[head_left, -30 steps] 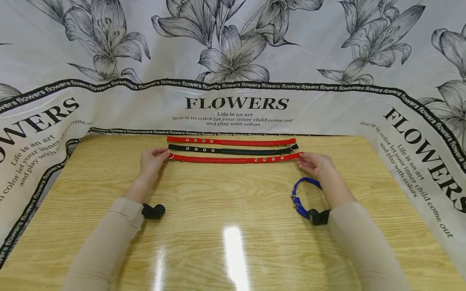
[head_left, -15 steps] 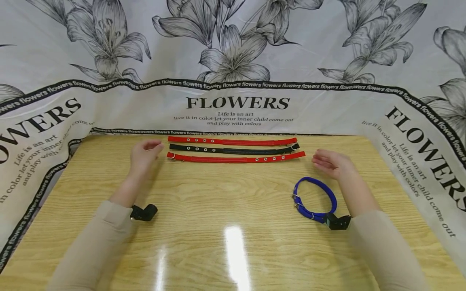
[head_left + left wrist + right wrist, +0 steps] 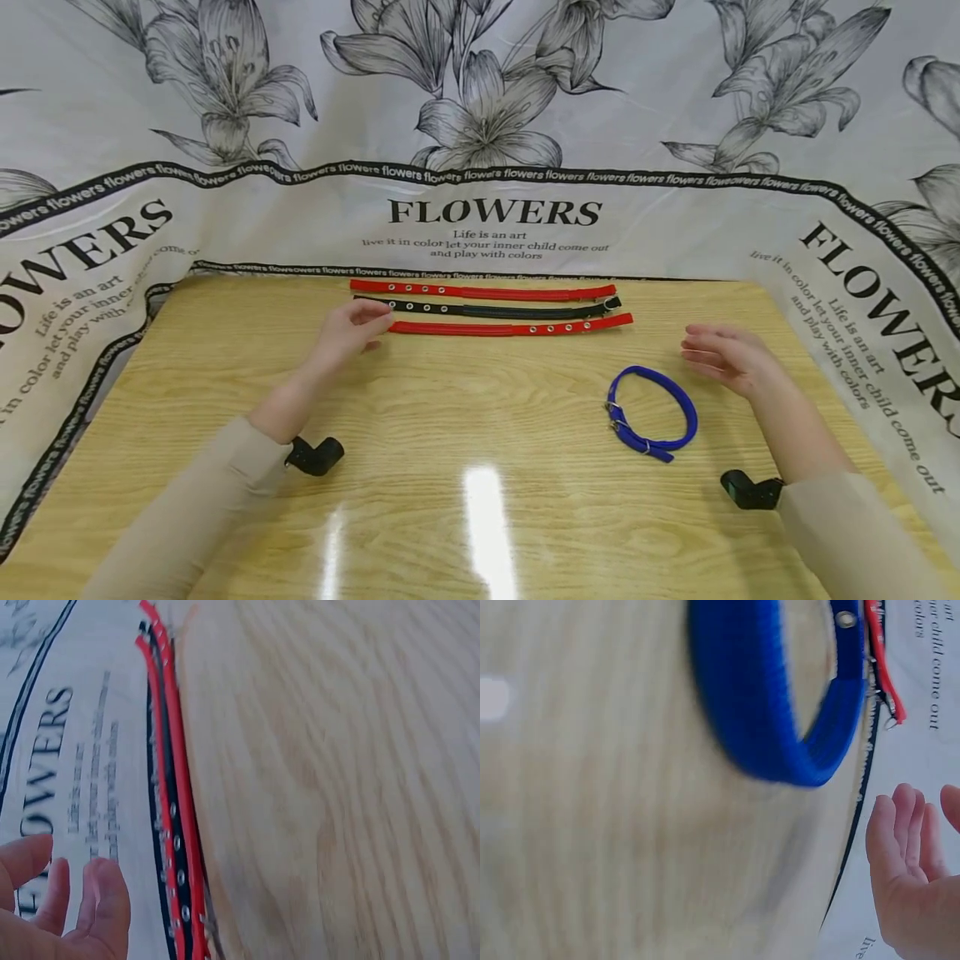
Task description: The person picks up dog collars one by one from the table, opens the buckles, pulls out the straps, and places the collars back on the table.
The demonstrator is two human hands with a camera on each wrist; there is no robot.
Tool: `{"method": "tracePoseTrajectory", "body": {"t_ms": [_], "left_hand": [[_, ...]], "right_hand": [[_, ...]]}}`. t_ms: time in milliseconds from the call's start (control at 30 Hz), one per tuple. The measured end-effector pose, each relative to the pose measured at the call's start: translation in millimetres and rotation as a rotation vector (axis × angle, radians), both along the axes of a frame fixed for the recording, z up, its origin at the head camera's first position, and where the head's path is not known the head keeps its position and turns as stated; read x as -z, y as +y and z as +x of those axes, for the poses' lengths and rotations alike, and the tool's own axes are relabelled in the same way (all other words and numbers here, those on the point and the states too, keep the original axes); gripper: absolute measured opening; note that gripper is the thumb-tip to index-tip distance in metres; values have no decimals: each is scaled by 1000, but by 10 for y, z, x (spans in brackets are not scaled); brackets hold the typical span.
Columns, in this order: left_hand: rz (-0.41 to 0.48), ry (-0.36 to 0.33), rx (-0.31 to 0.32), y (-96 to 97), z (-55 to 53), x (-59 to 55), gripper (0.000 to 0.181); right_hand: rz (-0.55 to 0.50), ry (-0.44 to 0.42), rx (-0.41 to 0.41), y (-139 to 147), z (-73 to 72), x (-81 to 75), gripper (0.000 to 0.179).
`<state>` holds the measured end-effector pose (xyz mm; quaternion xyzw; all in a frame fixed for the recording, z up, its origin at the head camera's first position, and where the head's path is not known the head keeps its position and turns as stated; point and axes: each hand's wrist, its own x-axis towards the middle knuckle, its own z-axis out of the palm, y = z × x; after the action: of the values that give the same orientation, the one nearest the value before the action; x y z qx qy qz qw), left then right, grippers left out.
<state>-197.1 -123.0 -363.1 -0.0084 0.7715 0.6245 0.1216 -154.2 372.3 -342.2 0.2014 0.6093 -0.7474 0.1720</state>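
Observation:
Side by side at the back of the table lie a far red collar (image 3: 525, 293), a black collar (image 3: 517, 312) and a near red collar (image 3: 480, 329), all stretched straight. My left hand (image 3: 345, 335) is over the near red collar's left end and hides it. Its fingers (image 3: 109, 900) look loosely bent in the left wrist view, with nothing held. A blue collar (image 3: 686, 412) is buckled into a loop on the right. Beyond it to the right my right hand (image 3: 738, 362) hovers, fingers (image 3: 885, 836) relaxed and holding nothing.
The wooden table (image 3: 450, 400) ends at the back against a white flower-printed cloth (image 3: 480, 225), which also borders both sides. A black wrist camera (image 3: 315, 456) is strapped at the left sleeve, another wrist camera (image 3: 750, 490) at the right.
Both hands have let go of the near red collar's ends. The right hand has drawn away to the right, uncovering the blue collar. The left moved off, then back over the collar's left end.

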Motion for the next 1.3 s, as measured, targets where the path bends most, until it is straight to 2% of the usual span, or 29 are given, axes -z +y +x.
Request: {"method": "tracePoseTrajectory", "body": {"t_ms": [100, 267, 433, 567, 767, 1033, 1300], "left_hand": [[8, -56, 68, 182, 22, 9, 38], [43, -117, 127, 499, 56, 54, 38], [80, -133, 198, 848, 103, 102, 37], [100, -154, 253, 1122, 135, 190, 37], [176, -260, 261, 1446, 202, 286, 39], [231, -241, 305, 1870, 335, 332, 39], [262, -305, 377, 2091, 476, 382, 50]], "right_hand": [[58, 9, -44, 71, 94, 39, 26], [100, 3, -71, 156, 249, 135, 25], [152, -2, -98, 234, 392, 215, 24], [174, -17, -106, 277, 468, 251, 24], [204, -37, -143, 270, 515, 276, 23], [252, -41, -182, 206, 531, 282, 22], [425, -71, -250, 65, 513, 337, 11]]}}
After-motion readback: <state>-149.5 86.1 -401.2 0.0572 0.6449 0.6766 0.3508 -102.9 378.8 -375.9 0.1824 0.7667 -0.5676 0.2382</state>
